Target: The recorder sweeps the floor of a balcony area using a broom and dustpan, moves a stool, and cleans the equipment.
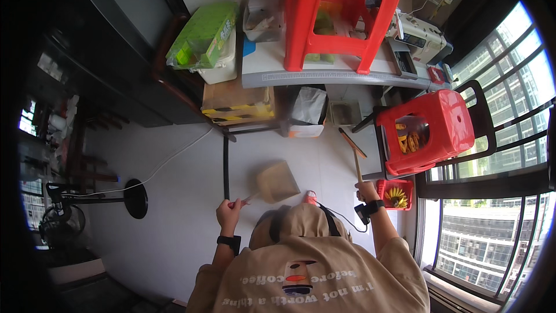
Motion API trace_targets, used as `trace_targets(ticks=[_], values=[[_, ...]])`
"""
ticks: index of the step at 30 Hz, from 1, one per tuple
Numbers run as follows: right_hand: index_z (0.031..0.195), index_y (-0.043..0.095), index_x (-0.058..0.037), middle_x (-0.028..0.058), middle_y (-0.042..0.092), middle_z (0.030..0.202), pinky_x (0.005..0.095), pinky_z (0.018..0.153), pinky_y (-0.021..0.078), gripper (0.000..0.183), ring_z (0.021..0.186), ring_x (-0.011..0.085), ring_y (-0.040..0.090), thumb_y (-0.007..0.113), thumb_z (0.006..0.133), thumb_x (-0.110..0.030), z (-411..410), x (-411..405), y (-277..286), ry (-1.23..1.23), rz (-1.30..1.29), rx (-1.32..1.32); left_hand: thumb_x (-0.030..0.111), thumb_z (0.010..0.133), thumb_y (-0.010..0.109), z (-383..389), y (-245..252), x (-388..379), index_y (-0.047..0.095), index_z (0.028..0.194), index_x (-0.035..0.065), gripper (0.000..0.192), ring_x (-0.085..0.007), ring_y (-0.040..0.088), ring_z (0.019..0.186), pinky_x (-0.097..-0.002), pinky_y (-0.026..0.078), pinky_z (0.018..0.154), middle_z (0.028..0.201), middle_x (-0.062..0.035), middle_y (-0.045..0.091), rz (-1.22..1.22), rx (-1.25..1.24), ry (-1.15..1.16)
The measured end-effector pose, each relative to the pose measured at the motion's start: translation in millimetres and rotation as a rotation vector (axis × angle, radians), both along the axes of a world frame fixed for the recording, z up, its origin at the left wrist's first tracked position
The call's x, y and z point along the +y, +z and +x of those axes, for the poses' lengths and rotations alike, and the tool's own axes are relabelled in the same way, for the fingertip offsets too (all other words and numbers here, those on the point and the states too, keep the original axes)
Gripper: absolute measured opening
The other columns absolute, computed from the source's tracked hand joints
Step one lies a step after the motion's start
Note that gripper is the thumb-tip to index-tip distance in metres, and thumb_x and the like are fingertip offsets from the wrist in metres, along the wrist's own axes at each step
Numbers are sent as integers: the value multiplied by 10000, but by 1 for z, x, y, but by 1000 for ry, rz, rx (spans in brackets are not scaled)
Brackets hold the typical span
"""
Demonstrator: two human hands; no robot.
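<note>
My left hand (228, 216) is closed around the thin handle of a tan dustpan (278, 181). The dustpan is tilted and blurred above the pale floor, in front of my body. On the other side, my right hand (368, 192) grips the light-coloured stick of a sweeping tool (357, 163). Its narrow head is dark and orange, angled near a black chair's legs; whether it is a broom or a squeegee I cannot tell. A red-and-white shoe (310, 197) shows between the dustpan and my right hand.
Ahead stands a table (260, 63) bearing a red stool (339, 45) and a sewing machine (419, 37). Beneath it sit a cardboard box (239, 104) and a bin (306, 113). Another red stool (451, 126) and a basket (380, 191) of bananas are rightward; a fan base (136, 198) stands left.
</note>
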State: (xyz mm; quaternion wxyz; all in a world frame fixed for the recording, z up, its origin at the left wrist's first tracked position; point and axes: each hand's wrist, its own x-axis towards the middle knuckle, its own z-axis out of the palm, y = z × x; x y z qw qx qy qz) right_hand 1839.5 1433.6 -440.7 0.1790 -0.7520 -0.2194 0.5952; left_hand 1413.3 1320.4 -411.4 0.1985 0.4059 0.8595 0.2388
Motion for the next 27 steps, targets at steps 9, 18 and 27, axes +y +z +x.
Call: trace_targets(ticks=[9, 18, 27], values=[[850, 534, 98, 207, 589, 674, 347, 449, 488, 274, 514, 251, 594, 387, 696, -74, -54, -7, -81, 336, -47, -377, 350, 692, 600, -18, 3, -12, 540, 611, 5, 359, -326, 565, 589, -377, 434, 544, 611, -153, 578, -135, 71, 82], [873, 474, 45, 119, 545, 554, 307, 355, 445, 185, 422, 205, 544, 406, 768, -92, -31, -103, -16, 662, -74, -302, 482, 618, 613, -20, 27, 8, 614, 612, 82, 400, -300, 590, 614, -358, 459, 560, 610, -98, 604, -507, 86, -187], [721, 535, -30, 48, 515, 524, 281, 368, 411, 122, 413, 160, 496, 514, 772, -138, -55, -119, -54, 857, 297, -283, 502, 619, 619, -27, 5, 7, 648, 696, 86, 424, -312, 592, 673, -375, 470, 607, 669, -121, 614, -438, 69, -325]])
